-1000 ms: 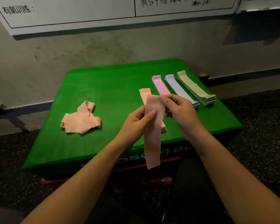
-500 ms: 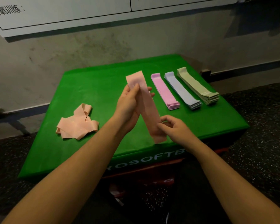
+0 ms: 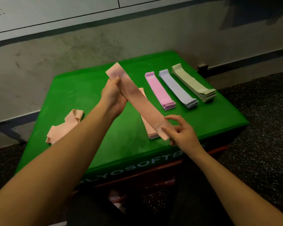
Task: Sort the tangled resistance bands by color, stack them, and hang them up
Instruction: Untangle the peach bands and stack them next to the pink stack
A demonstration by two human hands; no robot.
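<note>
A peach resistance band (image 3: 137, 101) is stretched flat between both hands above the green box. My left hand (image 3: 112, 95) grips its far end and my right hand (image 3: 180, 133) pinches its near end. Under it lies a flat stack of peach bands (image 3: 149, 132), partly hidden. To the right lie three neat stacks: pink bands (image 3: 160, 92), blue bands (image 3: 178, 88) and green bands (image 3: 194, 85). A tangled heap of peach bands (image 3: 64, 128) lies at the left, partly behind my left forearm.
All the bands lie on a green soft plyo box (image 3: 82, 92) standing on dark speckled floor. A grey wall with a whiteboard (image 3: 55, 12) rises right behind it. Bare green surface shows between the heap and the stacks.
The band hung from both hands together a second ago. My left hand has carried one end up and away, my right hand has drawn the other end down, and the band now lies flat over the peach stack.
</note>
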